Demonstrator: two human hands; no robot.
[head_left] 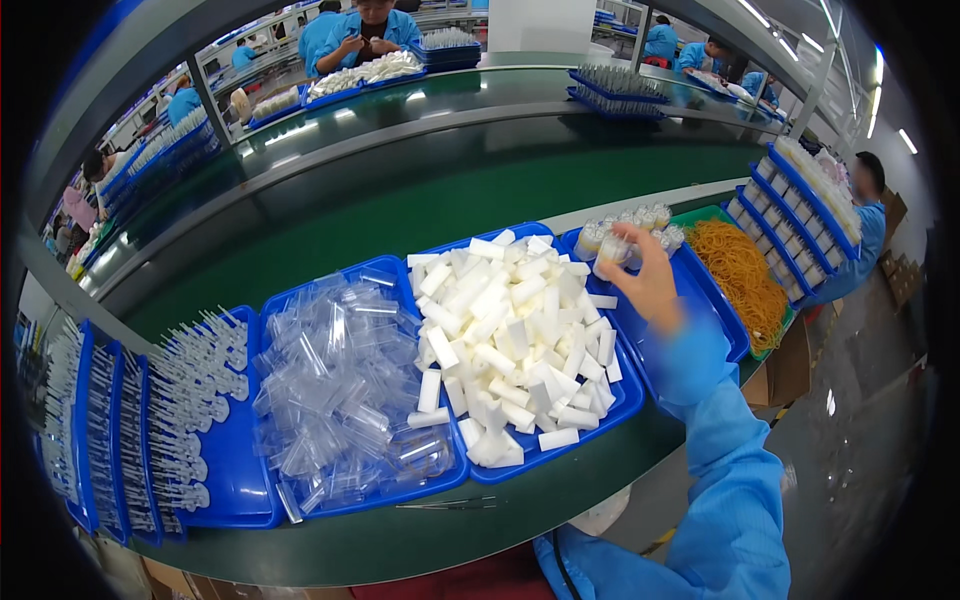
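My right hand [652, 287] reaches over a blue tray [680, 335] at the right. Its thumb and fingers are closed round a small clear cylindrical piece with pale stuff inside [611, 256]. Several similar clear pieces [645, 218] stand close together at the far end of that tray. Left of the hand, a blue tray [632, 392] is heaped with white foam-like blocks [510, 330]. My left hand is out of view.
Clear plastic sleeves [340, 380] fill another blue tray. At the left, stacked trays [120, 430] carry rows of clear stemmed parts. Tangled orange rubber bands [738, 275] lie beyond my right hand. Thin metal tools [447, 503] rest at the near edge. People in blue work across the belt [400, 200].
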